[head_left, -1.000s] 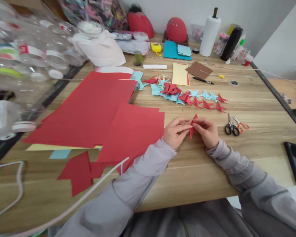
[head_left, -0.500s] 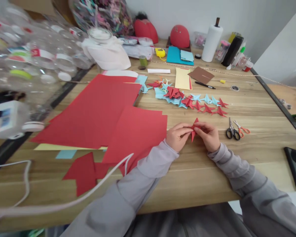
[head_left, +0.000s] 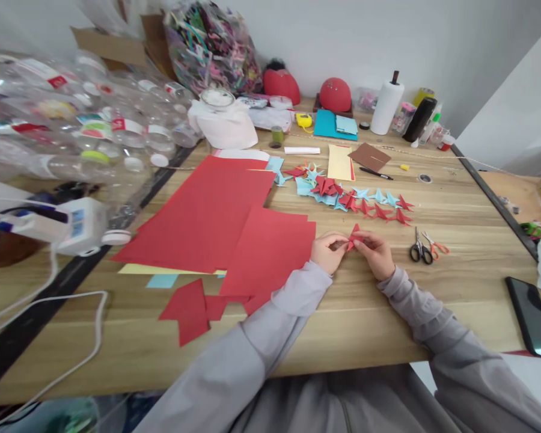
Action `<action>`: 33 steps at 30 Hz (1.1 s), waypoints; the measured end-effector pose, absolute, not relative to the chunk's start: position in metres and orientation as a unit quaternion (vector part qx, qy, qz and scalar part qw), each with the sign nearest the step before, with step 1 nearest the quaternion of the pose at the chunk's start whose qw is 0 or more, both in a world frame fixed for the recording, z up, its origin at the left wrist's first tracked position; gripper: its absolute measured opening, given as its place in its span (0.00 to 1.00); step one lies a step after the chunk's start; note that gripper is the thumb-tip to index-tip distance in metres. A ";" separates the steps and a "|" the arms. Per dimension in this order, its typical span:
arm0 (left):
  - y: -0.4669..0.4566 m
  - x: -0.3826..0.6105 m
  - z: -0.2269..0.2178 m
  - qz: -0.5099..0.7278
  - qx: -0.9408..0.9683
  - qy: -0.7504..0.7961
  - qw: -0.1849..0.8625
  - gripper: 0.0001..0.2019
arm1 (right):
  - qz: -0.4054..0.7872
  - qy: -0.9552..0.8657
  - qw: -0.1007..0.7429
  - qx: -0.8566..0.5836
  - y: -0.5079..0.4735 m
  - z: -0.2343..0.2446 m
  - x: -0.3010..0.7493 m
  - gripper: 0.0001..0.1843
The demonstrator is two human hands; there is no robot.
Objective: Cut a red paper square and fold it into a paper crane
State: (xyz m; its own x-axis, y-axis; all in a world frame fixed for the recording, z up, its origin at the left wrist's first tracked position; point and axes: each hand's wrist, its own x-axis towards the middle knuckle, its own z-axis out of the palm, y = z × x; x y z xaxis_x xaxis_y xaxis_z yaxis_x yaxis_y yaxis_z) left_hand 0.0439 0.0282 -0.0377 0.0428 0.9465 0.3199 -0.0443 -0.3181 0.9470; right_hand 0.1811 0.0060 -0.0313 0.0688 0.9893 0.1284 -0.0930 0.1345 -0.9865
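Note:
Between my two hands is a small folded red origami crane (head_left: 354,236), held just above the wooden table (head_left: 342,337). My left hand (head_left: 328,251) pinches its left side with thumb and forefinger. On the other side, my right hand (head_left: 377,252) grips it the same way, and my fingertips hide part of the folds. Behind the hands lie several finished red cranes (head_left: 381,211) and light blue cranes (head_left: 379,196) in rows. Large red paper sheets (head_left: 198,216) are stacked to the left of my left hand, with smaller red pieces (head_left: 192,310) nearer me.
Black scissors (head_left: 420,251) and orange scissors (head_left: 435,245) lie right of my hands. A phone (head_left: 532,316) rests at the right edge. Plastic bottles (head_left: 130,129) crowd the left, near a white cable (head_left: 101,325). A pen (head_left: 376,174) and brown paper (head_left: 369,157) sit further back.
The view has shifted, so the table's contents appear further right on the left side and lower at the back. Both hands still hold the red crane, which now looks more tilted.

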 end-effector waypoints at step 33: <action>0.034 0.046 -0.035 0.466 0.402 0.378 0.692 0.21 | 0.448 -0.504 0.557 -0.486 0.008 -0.031 0.182 0.13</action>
